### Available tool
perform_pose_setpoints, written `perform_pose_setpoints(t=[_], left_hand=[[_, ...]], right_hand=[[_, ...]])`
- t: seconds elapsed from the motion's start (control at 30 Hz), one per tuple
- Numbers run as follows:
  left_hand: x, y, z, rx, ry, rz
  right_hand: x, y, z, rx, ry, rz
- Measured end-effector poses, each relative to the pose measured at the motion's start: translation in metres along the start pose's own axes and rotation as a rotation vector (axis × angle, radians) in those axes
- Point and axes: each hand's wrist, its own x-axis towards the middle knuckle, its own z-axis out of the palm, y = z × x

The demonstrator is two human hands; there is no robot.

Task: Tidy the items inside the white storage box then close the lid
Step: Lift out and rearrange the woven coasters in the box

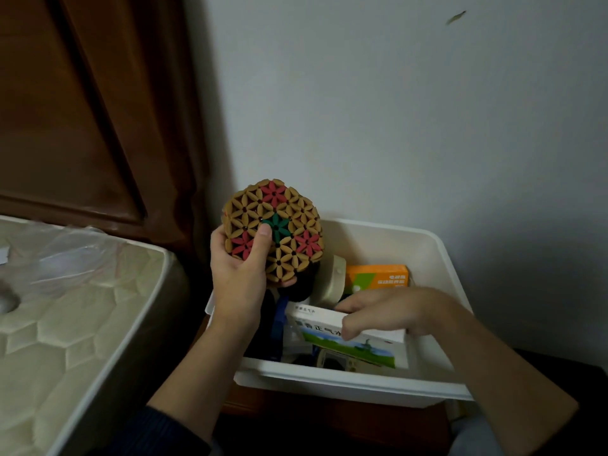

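White storage box (441,255), lid off, stood on a dark wooden stand beside the mattress (65,324); the left hand (238,274) gripped a round beaded mat (274,230) of tan, red and green flower shapes, thumb across its face, held above the box's near-left corner. The right hand (391,311) reached into the box and pinched a white and green carton (348,340) between thumb and curled fingers. Just beyond that hand lay an orange carton (378,274) and a cream roll (332,278); dark items beneath could not be told apart.
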Motion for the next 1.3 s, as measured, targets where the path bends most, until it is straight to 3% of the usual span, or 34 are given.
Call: perform_pose_setpoints(t=[0.27, 0.43, 0.53, 0.6, 0.73, 0.83, 0.93, 1.3], left_hand=[[-0.007, 0.032, -0.034, -0.013, 0.056, 0.115], [-0.017, 0.021, -0.041, -0.014, 0.103, 0.105], [-0.018, 0.015, -0.041, -0.035, 0.118, 0.095], [-0.018, 0.015, -0.043, -0.024, 0.123, 0.106], [-0.018, 0.015, -0.044, -0.029, 0.123, 0.101], [-0.020, 0.015, -0.043, -0.032, 0.111, 0.098], [-0.022, 0.016, -0.041, -0.014, 0.085, 0.102], [-0.033, -0.006, -0.007, 0.022, 0.001, -0.001]], right_hand=[[0.029, -0.037, 0.019, 0.124, 0.040, -0.015], [0.037, -0.064, 0.047, 0.296, 0.228, 0.003], [0.037, -0.073, 0.061, 0.391, 0.040, -0.067], [0.032, -0.067, 0.059, 0.366, -0.035, -0.087], [0.024, -0.040, 0.036, 0.223, 0.132, -0.006], [0.023, -0.011, 0.019, -0.115, 0.181, 0.187], [0.028, 0.011, 0.020, -0.281, 0.149, 0.376], [0.050, 0.017, 0.030, -0.095, 0.085, 0.483]])
